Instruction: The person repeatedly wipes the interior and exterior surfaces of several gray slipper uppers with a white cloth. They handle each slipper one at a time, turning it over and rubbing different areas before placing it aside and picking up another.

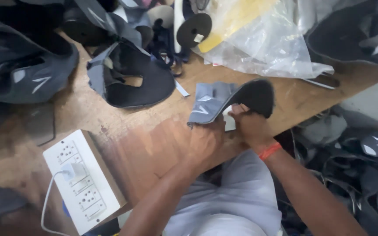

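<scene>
While both the left hand (205,140) and right hand (249,123) pinch the grey-and-black shoe piece (228,99) closed-fisted over the table (149,131), edges should stay aligned, grip firm.

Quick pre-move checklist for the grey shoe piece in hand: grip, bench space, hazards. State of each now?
1. Left hand grips grey shoe piece: ok.
2. Right hand pinches its black lining side: ok.
3. Piece held over wooden bench edge, not lying flat: ok.
4. White power strip apart from both hands: ok.
5. Small white item between the hands: cannot tell what it is.
6. Second cut piece on bench, apart from the hands: ok.
</scene>
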